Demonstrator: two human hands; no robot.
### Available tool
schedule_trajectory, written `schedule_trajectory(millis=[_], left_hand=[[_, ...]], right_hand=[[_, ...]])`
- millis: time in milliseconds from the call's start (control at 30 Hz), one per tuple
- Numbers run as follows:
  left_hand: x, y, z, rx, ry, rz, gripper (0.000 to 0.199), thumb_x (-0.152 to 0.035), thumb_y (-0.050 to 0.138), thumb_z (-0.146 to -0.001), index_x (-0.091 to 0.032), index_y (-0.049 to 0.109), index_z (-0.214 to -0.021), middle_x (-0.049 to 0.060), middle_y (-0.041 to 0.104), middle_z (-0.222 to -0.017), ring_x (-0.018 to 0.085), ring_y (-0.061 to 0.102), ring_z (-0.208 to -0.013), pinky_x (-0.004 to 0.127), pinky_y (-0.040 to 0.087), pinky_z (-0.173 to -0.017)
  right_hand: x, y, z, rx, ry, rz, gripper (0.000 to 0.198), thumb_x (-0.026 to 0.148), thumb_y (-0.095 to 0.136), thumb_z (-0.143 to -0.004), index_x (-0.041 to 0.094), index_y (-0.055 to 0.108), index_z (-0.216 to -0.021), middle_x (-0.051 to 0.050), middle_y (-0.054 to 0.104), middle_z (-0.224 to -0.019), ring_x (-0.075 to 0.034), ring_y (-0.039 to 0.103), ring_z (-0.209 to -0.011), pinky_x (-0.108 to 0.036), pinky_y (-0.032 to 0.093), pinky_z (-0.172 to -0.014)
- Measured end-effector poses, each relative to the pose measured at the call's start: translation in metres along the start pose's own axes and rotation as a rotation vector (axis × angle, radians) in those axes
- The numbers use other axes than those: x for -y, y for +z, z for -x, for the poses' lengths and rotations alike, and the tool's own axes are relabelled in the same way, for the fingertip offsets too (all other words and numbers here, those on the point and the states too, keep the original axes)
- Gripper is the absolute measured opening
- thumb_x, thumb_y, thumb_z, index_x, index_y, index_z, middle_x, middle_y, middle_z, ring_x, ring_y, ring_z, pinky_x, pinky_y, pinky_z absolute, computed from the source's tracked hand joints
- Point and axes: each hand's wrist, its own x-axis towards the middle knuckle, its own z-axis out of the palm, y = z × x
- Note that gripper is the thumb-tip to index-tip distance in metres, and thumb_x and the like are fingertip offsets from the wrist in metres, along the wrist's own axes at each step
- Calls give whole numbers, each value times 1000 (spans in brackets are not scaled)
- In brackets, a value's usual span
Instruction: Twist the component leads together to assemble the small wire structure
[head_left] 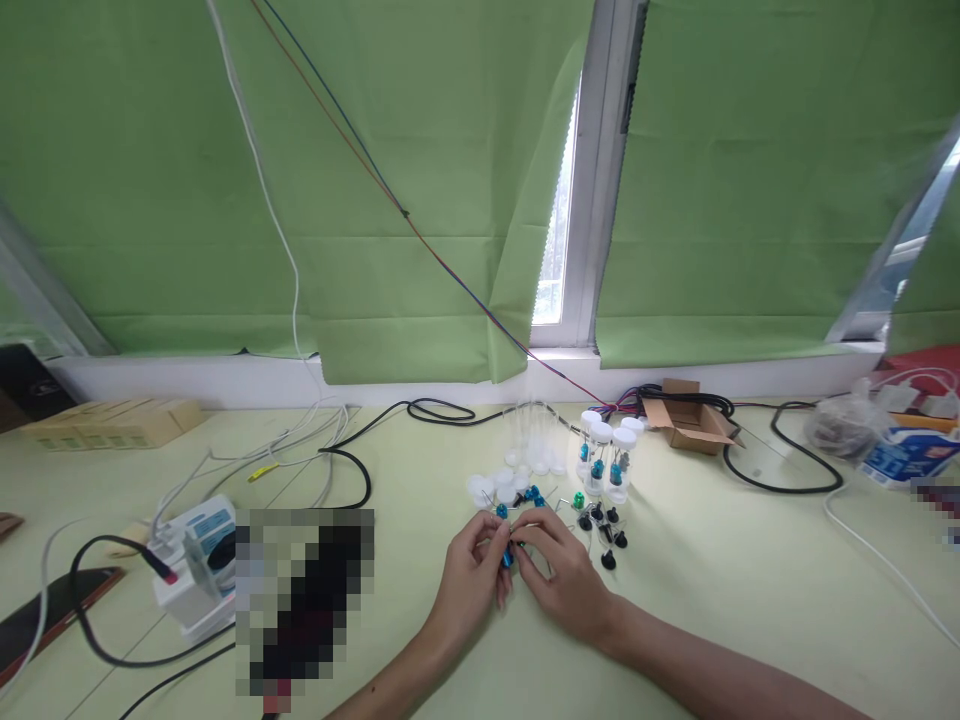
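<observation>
My left hand (474, 565) pinches a small blue metal part (507, 557) in front of me. Fingertip to fingertip with it, my right hand (559, 572) is closed at the part's upper end, on a tiny dark piece too small to name. Just beyond the fingers lie several loose blue parts (534, 495), a green part (578, 500) and bent thin metal rods. Several black round-headed pieces (608, 560) are scattered to the right of my right hand.
Capped clear tubes (616, 478) with blue parts inside stand behind; uncapped clear tubes (538, 440) and white lids (480, 488) sit left of them. A small open cardboard box (688, 425) is at the back right. A power strip (191, 590) and black cables (360, 470) lie left.
</observation>
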Motion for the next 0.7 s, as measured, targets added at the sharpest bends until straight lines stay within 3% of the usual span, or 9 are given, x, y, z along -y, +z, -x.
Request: schedule_trajectory(millis=[700], left_hand=[[-7,-1,0,-11,-20,-34,27,-46,58,-86,-20,53,-79,-4,53,-59,8,46,-38,18,35,-35]], right_hand=[[4,-3,-2,46,-3,-25,30,4,47,-89,21,56,-113,-10,56,-104,-22,57,-98,-37,52,-84]])
